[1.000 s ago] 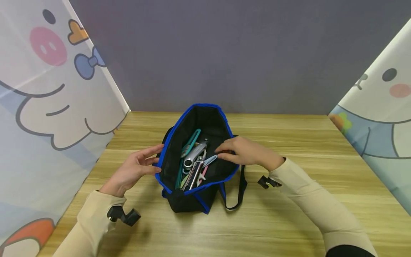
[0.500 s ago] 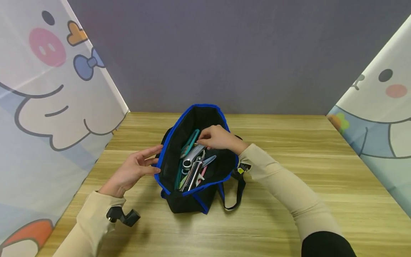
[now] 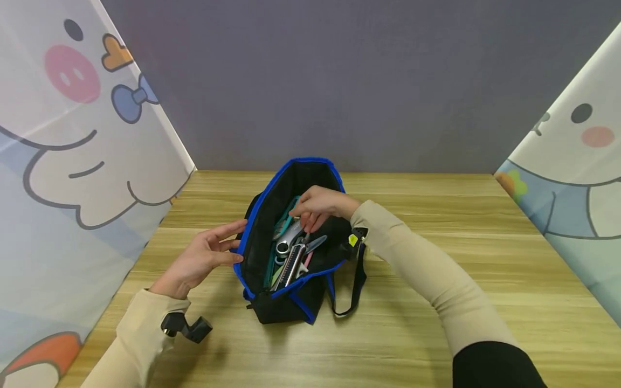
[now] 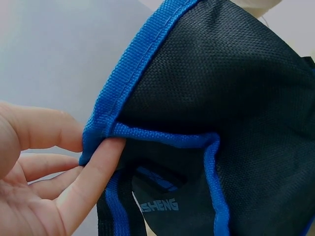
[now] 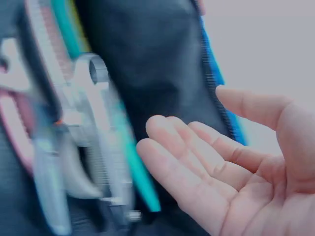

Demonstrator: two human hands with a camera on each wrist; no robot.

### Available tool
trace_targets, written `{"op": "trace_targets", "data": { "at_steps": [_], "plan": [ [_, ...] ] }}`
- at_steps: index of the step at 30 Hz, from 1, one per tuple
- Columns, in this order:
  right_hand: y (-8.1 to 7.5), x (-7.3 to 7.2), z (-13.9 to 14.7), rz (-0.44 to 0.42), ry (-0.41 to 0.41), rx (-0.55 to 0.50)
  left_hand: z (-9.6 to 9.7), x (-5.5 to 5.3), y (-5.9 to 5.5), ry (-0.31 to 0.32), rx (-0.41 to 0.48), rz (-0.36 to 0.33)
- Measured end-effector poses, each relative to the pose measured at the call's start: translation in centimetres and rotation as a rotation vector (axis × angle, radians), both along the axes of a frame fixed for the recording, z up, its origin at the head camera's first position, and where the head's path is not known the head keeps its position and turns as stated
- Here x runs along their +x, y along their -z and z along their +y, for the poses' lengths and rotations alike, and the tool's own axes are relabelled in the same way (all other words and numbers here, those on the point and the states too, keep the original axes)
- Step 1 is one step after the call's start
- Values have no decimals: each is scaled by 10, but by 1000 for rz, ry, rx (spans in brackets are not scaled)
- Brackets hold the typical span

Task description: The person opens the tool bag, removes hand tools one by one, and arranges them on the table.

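Observation:
A black tool bag (image 3: 278, 311) with blue trim stands with its mouth spread wide. My left hand (image 3: 201, 256) pinches the bag's left rim between thumb and fingers, as the left wrist view shows on the blue edging (image 4: 103, 118). Inside the mouth hovers my right hand (image 3: 320, 206), palm visible and fingers loosely bent in the right wrist view, holding nothing. Under it are a silver tool with a round hole (image 3: 289, 237), a teal-handled tool (image 5: 142, 172), a ridged silver cutter knife (image 3: 292, 265) and a pale blue-grey piece (image 3: 316, 243).
The bag's loose strap (image 3: 358, 285) hangs in a loop onto the wooden tabletop (image 3: 412, 334) at its right. A grey wall panel (image 3: 339, 81) rises behind, and printed cartoon sheets (image 3: 58, 178) flank both sides.
The right hand has moved left and deeper over the tools, from the bag's right rim, and now overlaps the teal-handled tool. The left hand keeps its place on the rim.

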State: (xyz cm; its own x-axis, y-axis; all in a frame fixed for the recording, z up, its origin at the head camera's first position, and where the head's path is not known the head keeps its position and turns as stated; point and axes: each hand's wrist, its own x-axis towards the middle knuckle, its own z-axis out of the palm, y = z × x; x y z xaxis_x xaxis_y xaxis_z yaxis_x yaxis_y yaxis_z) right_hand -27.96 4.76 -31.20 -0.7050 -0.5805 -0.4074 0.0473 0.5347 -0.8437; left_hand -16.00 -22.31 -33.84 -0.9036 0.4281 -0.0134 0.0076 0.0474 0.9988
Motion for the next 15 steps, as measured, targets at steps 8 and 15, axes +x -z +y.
{"op": "trace_targets", "data": {
  "at_steps": [8, 15],
  "plan": [
    [-12, -16, -13, -26, 54, -2, 0, 0, 0, 6, 8, -3],
    [23, -20, -11, -84, 39, 112, 3, -3, 1, 9, 18, -4]
  ]
}}
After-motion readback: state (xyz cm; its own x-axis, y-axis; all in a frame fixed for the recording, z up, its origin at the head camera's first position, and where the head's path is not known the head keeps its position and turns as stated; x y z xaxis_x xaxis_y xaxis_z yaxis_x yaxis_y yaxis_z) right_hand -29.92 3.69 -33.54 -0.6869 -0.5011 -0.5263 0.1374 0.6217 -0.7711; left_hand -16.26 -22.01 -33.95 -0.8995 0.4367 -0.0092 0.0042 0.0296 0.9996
